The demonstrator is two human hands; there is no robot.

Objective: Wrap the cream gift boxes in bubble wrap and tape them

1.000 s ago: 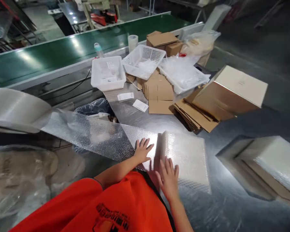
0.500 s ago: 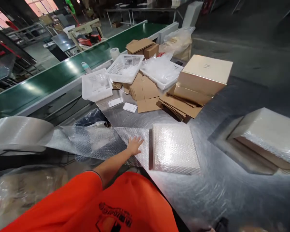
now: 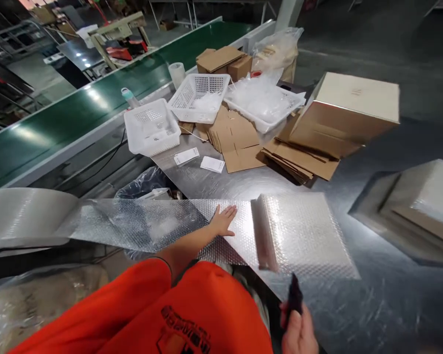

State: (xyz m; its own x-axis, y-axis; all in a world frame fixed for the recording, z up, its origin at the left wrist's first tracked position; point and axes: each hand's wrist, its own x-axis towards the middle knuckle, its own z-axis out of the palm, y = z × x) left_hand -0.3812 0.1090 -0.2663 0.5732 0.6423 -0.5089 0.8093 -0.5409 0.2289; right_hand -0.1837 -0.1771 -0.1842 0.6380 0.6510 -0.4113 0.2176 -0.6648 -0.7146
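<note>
My left hand (image 3: 222, 222) lies flat with fingers spread on the strip of bubble wrap (image 3: 170, 216), at the table edge. The strip runs left to a big roll (image 3: 25, 216). To the right of that hand sits a box-shaped bundle covered in bubble wrap (image 3: 299, 231), with a loose wrap edge on its right side. Low in the picture, just in front of the bundle, my right hand (image 3: 300, 332) is closed around a dark pointed tool (image 3: 294, 297), tip up. Blur hides what kind of tool it is.
Flat cardboard pieces (image 3: 239, 142) and a gold box (image 3: 349, 108) occupy the back of the metal table (image 3: 384, 305). White baskets (image 3: 151, 128) stand at the back left, beside a green conveyor (image 3: 107, 93). Another wrapped box (image 3: 424, 206) is at the right.
My right hand has come up into view at the bottom with the dark tool. The left hand now presses flatter on the wrap. The view has shifted, so the table things appear farther right.
</note>
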